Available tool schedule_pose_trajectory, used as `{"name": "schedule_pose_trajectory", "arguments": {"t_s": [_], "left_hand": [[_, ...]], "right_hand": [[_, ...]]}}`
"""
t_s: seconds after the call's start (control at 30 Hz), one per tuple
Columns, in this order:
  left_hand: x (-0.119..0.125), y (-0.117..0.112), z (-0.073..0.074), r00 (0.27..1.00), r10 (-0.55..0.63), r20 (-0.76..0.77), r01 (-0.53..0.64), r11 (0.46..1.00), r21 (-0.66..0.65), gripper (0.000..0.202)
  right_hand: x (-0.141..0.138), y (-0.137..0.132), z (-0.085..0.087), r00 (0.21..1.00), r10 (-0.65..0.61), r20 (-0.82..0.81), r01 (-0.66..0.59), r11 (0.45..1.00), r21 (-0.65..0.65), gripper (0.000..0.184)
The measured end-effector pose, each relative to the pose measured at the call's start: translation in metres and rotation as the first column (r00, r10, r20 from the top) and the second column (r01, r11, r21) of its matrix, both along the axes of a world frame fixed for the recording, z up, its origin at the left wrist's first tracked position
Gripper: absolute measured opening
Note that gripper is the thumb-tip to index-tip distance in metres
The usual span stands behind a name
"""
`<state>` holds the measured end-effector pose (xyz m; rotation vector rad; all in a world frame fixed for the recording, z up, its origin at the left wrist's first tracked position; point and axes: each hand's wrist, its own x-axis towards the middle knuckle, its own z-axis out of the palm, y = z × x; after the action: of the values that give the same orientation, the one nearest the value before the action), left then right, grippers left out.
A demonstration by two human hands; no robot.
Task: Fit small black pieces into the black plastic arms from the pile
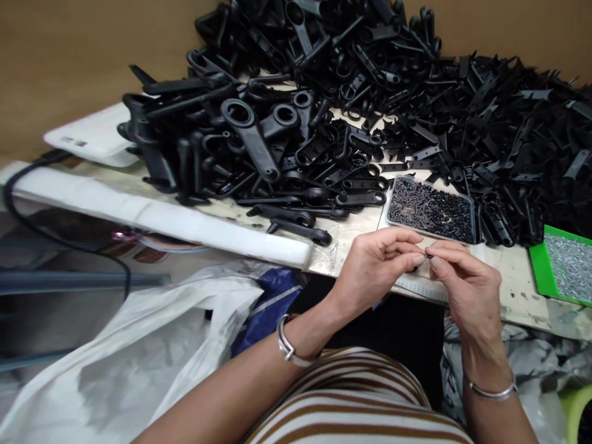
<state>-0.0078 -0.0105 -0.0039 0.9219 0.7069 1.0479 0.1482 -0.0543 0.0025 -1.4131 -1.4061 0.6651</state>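
Note:
My left hand (377,268) and my right hand (469,280) meet fingertip to fingertip just over the table's front edge. Between them is a tiny dark part (428,256), pinched by the thumb and forefinger of each hand; its exact kind is too small to make out. Right behind my hands lies a clear plastic tray (473,216) holding many small black pieces (448,213) and small greyish-brown pieces (409,200). A pale ruler-like strip (420,287) lies under my hands at the edge.
Black plastic arms with ring ends (252,139) are heaped across the table, with thinner black parts (499,123) at right. A green tray (546,265) holds silvery screws or pins. White foam (161,216) lines the left edge. A white plastic bag (185,333) hangs below.

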Motion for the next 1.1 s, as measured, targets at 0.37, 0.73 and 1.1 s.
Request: {"name": "schedule_pose_trajectory", "arguments": {"t_s": [0.37, 0.73, 1.1], "left_hand": [[0.001, -0.002, -0.003, 1.0, -0.004, -0.017, 0.005, 1.0, 0.028, 0.022], [0.001, -0.006, -0.004, 0.999, 0.025, -0.031, -0.024, 0.999, 0.038, 0.02], [0.003, -0.013, -0.007, 0.959, 0.186, -0.214, -0.105, 0.934, 0.34, 0.014]], "right_hand": [[-0.001, -0.002, -0.005, 0.998, -0.012, -0.058, 0.011, 1.0, -0.015, 0.008], [-0.002, -0.01, -0.004, 0.998, -0.025, 0.058, 0.022, 0.998, 0.053, 0.014], [-0.001, -0.017, -0.007, 0.989, -0.042, 0.143, 0.03, 0.996, 0.086, 0.016]]}}
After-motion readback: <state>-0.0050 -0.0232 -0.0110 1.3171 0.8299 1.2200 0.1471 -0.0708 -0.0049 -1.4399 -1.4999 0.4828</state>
